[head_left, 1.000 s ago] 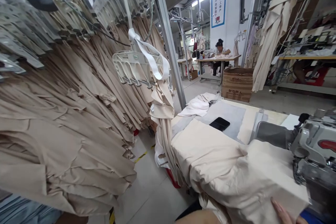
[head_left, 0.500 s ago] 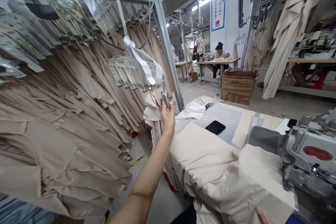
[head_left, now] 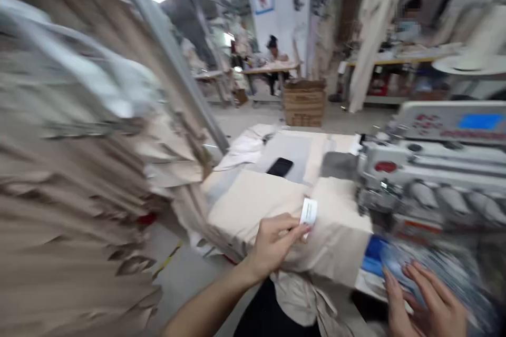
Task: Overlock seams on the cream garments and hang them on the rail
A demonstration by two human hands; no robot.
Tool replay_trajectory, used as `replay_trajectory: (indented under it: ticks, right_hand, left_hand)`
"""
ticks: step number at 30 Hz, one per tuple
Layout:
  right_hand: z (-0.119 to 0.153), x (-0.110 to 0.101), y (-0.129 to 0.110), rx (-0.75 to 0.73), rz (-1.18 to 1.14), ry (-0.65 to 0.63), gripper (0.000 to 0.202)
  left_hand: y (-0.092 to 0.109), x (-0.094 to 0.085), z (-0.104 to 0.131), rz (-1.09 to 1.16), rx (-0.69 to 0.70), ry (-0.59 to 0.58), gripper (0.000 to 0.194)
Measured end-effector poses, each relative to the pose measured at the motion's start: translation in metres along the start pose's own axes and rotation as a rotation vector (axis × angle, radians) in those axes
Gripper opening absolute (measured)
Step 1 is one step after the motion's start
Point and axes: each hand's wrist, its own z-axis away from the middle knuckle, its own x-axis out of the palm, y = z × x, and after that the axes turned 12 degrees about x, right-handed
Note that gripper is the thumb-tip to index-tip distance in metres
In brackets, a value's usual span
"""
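Note:
My left hand [head_left: 276, 245] pinches a small white label [head_left: 309, 211] with printed lines between thumb and fingertips. It is held above beige fabric [head_left: 261, 197] draped over the work table. At the lower right is my right hand [head_left: 429, 300], blurred, its fingers apart and slightly curled. Nothing can be made out in its grip. Close to its fingertips lie blue material [head_left: 375, 254] and a clear, crinkled plastic-looking heap [head_left: 446, 268]. Just behind them stands a white sewing machine [head_left: 385, 166] with a red oval badge.
A black phone [head_left: 280, 167] rests on the table behind the fabric. Beige garments [head_left: 71, 253] hang in a dense row at left, beside a metal post [head_left: 169, 55]. A cardboard box [head_left: 304, 104] stands on the floor beyond. People sit at farther tables.
My left hand has left the clip hanger with the hanging garment and come right, now with a white label. My right hand has come further into view. The view has swung right.

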Motion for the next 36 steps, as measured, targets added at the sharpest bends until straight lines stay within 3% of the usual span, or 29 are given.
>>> replay_trajectory:
  ticks: [1, 3, 5, 7, 9, 12, 14, 16, 18, 20, 24, 28, 33, 36]
  right_hand:
    - [0.005, -0.008, -0.007, -0.002, 0.016, 0.012, 0.026]
    - [0.012, -0.012, -0.023, 0.036, -0.041, -0.085, 0.019]
    - [0.014, -0.006, -0.039, 0.132, -0.172, -0.310, 0.023]
    - [0.010, 0.003, -0.050, 0.169, -0.260, -0.404, 0.023]
    - [0.008, 0.007, -0.057, 0.063, -0.251, -0.348, 0.016]
    - [0.013, 0.005, -0.060, -0.212, -0.148, -0.191, 0.018]
    - [0.021, 0.001, -0.059, -0.337, -0.107, -0.200, 0.030]
    - [0.028, 0.000, -0.057, -0.383, -0.099, -0.284, 0.034]
    - [0.032, 0.001, -0.056, -0.364, -0.125, -0.328, 0.032]
    - [0.033, 0.004, -0.055, -0.282, -0.165, -0.321, 0.028]
    - [0.030, 0.006, -0.053, -0.087, -0.183, -0.327, 0.015]
    - [0.028, 0.007, -0.050, -0.071, -0.190, -0.357, 0.015]
    - [0.025, 0.011, -0.047, 0.032, -0.253, -0.341, 0.008]
    - [0.020, 0.010, -0.044, 0.151, -0.346, -0.396, 0.020]
  left_hand:
    - [0.005, 0.014, 0.018, 0.064, -0.042, -0.120, 0.036]
    - [0.011, 0.032, 0.041, 0.155, -0.096, -0.305, 0.039]
    - [0.011, 0.041, 0.049, 0.191, -0.083, -0.439, 0.043]
    - [0.009, 0.045, 0.050, 0.187, -0.036, -0.524, 0.047]
    - [0.007, 0.041, 0.050, 0.113, -0.004, -0.491, 0.038]
    - [0.005, 0.030, 0.054, -0.004, -0.053, -0.229, 0.038]
    - [0.004, 0.027, 0.058, 0.121, -0.228, -0.186, 0.048]
    - [0.004, 0.030, 0.064, 0.349, -0.454, -0.275, 0.059]
    - [0.003, 0.038, 0.068, 0.477, -0.633, -0.309, 0.061]
    - [0.003, 0.045, 0.071, 0.502, -0.703, -0.281, 0.058]
    - [0.005, 0.049, 0.077, 0.469, -0.647, -0.258, 0.049]
    - [0.006, 0.047, 0.077, 0.424, -0.631, -0.280, 0.039]
    - [0.010, 0.051, 0.074, 0.369, -0.538, -0.193, 0.029]
    - [0.014, 0.049, 0.074, 0.354, -0.544, -0.202, 0.025]
